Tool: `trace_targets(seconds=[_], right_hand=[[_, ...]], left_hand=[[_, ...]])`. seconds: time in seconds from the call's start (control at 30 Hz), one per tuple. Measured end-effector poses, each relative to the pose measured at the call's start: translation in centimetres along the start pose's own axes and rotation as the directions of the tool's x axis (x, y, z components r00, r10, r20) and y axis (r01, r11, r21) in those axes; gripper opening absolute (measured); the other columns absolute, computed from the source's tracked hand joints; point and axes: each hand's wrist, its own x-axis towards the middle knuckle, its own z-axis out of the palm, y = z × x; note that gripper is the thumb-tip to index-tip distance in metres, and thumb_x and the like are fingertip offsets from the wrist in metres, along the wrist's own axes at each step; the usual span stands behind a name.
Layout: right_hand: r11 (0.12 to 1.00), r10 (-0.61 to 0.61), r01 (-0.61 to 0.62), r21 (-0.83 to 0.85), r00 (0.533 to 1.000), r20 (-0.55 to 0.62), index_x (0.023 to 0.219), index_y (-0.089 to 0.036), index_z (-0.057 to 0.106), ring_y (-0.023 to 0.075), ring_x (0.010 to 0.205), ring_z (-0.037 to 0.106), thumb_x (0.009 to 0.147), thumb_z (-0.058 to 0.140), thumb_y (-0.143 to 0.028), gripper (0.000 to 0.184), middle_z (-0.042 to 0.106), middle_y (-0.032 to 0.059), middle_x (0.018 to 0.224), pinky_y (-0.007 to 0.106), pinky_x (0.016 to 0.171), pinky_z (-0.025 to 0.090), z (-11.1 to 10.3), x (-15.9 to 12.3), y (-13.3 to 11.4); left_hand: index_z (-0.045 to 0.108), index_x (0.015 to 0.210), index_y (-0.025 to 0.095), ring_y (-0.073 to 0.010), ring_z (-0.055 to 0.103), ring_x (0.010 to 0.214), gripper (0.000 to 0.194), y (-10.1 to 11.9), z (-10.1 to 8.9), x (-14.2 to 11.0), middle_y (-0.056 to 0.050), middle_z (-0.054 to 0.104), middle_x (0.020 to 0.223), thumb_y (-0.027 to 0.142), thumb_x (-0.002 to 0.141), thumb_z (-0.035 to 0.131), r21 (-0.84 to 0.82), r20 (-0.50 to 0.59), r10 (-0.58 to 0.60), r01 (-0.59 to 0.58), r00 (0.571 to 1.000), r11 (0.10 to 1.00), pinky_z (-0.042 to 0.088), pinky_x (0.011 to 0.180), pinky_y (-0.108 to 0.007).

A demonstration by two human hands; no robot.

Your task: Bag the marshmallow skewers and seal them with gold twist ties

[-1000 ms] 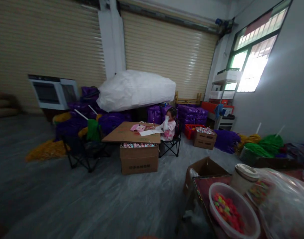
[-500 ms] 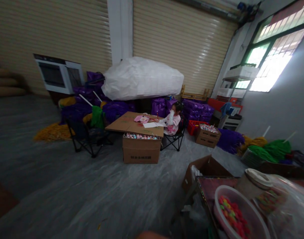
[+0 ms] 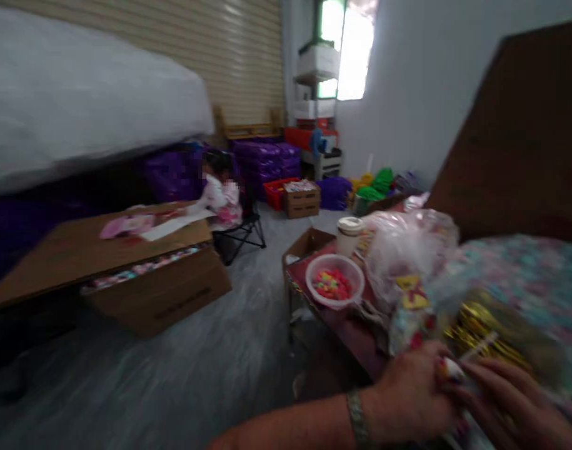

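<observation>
I have both hands well to the lower right of the pale plastic bowl [image 3: 335,281], my landmark here, which holds red, orange and yellow pieces. My left hand [image 3: 410,390] is curled around a small wrapped piece [image 3: 449,370]. A white stick [image 3: 480,347] shows beside it, near the fingers of my right hand [image 3: 524,406]; that hand is bent and partly blurred, and I cannot tell whether it grips anything.

Between the bowl and my left hand, a patterned packet [image 3: 411,315] with a yellow top stands in the way. A lidded cup [image 3: 349,237] is just behind the bowl, and a bulging clear plastic bag [image 3: 407,240] crowds its right side. Farther right I see shiny gold strips [image 3: 477,328] and a blurred heap of pink and turquoise pieces [image 3: 529,281], with a tall cardboard panel [image 3: 524,137] behind.

An open carton [image 3: 309,242] is behind and left of the bowl. Well to the bowl's left, a seated person [image 3: 227,203] is at a flat cardboard sheet [image 3: 89,244], under a big white bundle [image 3: 89,106].
</observation>
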Motion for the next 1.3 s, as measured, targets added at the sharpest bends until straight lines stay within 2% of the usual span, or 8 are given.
trace_targets(seconds=[0.17, 0.43, 0.6, 0.67, 0.73, 0.9, 1.1, 1.3], right_hand=[[0.973, 0.228, -0.228, 0.026, 0.973, -0.02, 0.09, -0.023, 0.055, 0.0151, 0.087, 0.056, 0.089, 0.052, -0.015, 0.009, 0.053, 0.0048, 0.093, 0.025, 0.071, 0.05, -0.9, -2.0, -0.4], [0.955, 0.295, -0.291, 0.056, 0.951, -0.092, 0.093, -0.022, 0.056, 0.0162, 0.082, 0.053, 0.088, 0.048, -0.012, 0.014, 0.051, 0.0056, 0.091, 0.028, 0.067, 0.048, -0.9, -2.6, -0.7], [0.899, 0.399, -0.371, 0.232, 0.913, -0.085, 0.083, -0.021, 0.053, 0.0154, 0.086, 0.052, 0.09, 0.048, -0.016, 0.009, 0.051, 0.0044, 0.091, 0.027, 0.072, 0.046, -2.0, -3.4, -0.3], [0.897, 0.399, -0.368, 0.245, 0.912, -0.09, 0.084, -0.021, 0.054, 0.0159, 0.09, 0.052, 0.089, 0.049, -0.017, 0.008, 0.052, 0.0046, 0.094, 0.028, 0.076, 0.045, -2.1, -3.8, -0.1], [0.873, 0.459, -0.417, 0.252, 0.878, -0.137, 0.081, -0.02, 0.054, 0.0162, 0.089, 0.053, 0.089, 0.051, -0.02, 0.008, 0.053, 0.0049, 0.093, 0.029, 0.076, 0.045, -1.9, -4.2, 0.2], [0.602, 0.764, -0.554, 0.575, 0.61, -0.211, 0.104, -0.024, 0.05, 0.0114, 0.06, 0.05, 0.088, 0.054, -0.034, 0.02, 0.054, 0.0006, 0.082, 0.023, 0.051, 0.043, -2.2, -4.6, 1.4], [0.61, 0.735, -0.681, 0.406, 0.677, 0.031, 0.071, -0.018, 0.058, 0.0098, 0.054, 0.047, 0.087, 0.055, -0.042, 0.028, 0.052, -0.0007, 0.061, 0.02, 0.047, 0.039, -4.9, -3.5, 1.7], [0.456, 0.706, -0.641, 0.618, 0.683, 0.187, 0.111, -0.024, 0.055, 0.0106, 0.054, 0.053, 0.084, 0.062, -0.036, 0.031, 0.063, 0.0007, 0.074, 0.021, 0.046, 0.044, -5.2, -3.3, 0.9]], left_hand=[[0.044, 0.115, 0.017, -0.0081, 0.046, 0.063, 0.04, -1.6, 1.5, 2.0, 0.003, 0.049, 0.079, 0.019, 0.076, 0.052, -0.281, 0.051, -0.051, 0.063, 0.997, 0.958, 0.038, 0.054, -0.019], [0.05, 0.116, 0.018, -0.0165, 0.057, 0.089, 0.046, -0.5, 2.7, 2.6, -0.004, 0.061, 0.1, 0.012, 0.071, 0.055, 0.02, -0.088, -0.003, 0.005, 0.996, 1.0, 0.045, 0.081, -0.03], [0.051, 0.097, 0.014, -0.0075, 0.05, 0.055, 0.041, -0.4, 2.2, 3.2, 0.003, 0.055, 0.071, 0.028, 0.064, 0.07, -0.409, 0.346, -0.205, 0.343, 0.916, 0.846, 0.039, 0.051, -0.019], [0.052, 0.086, 0.015, -0.0062, 0.045, 0.049, 0.033, -0.3, 1.8, 3.2, 0.005, 0.05, 0.064, 0.034, 0.066, 0.069, -0.363, 0.406, -0.218, 0.375, 0.888, 0.853, 0.036, 0.048, -0.019], [0.053, 0.083, 0.015, -0.0072, 0.045, 0.054, 0.029, 0.0, 1.5, 3.1, 0.004, 0.051, 0.066, 0.036, 0.07, 0.067, -0.253, 0.253, -0.216, 0.28, 0.943, 0.926, 0.038, 0.052, -0.02], [0.058, 0.081, 0.016, -0.0141, 0.053, 0.068, 0.017, 0.3, 1.0, 2.8, -0.001, 0.06, 0.075, 0.032, 0.077, 0.061, 0.312, -0.028, -0.132, 0.134, 0.991, 0.941, 0.038, 0.06, -0.024], [0.06, 0.088, 0.017, -0.0153, 0.057, 0.071, 0.031, -0.4, 0.5, 2.3, -0.001, 0.064, 0.081, 0.047, 0.079, 0.062, 0.42, -0.039, -0.056, 0.067, 0.998, 0.905, 0.039, 0.061, -0.024], [0.062, 0.09, 0.017, -0.0185, 0.059, 0.075, 0.032, -0.1, 0.4, 2.5, -0.004, 0.066, 0.083, 0.047, 0.081, 0.061, 0.657, -0.017, 0.051, -0.027, 0.999, 0.753, 0.038, 0.063, -0.026]])
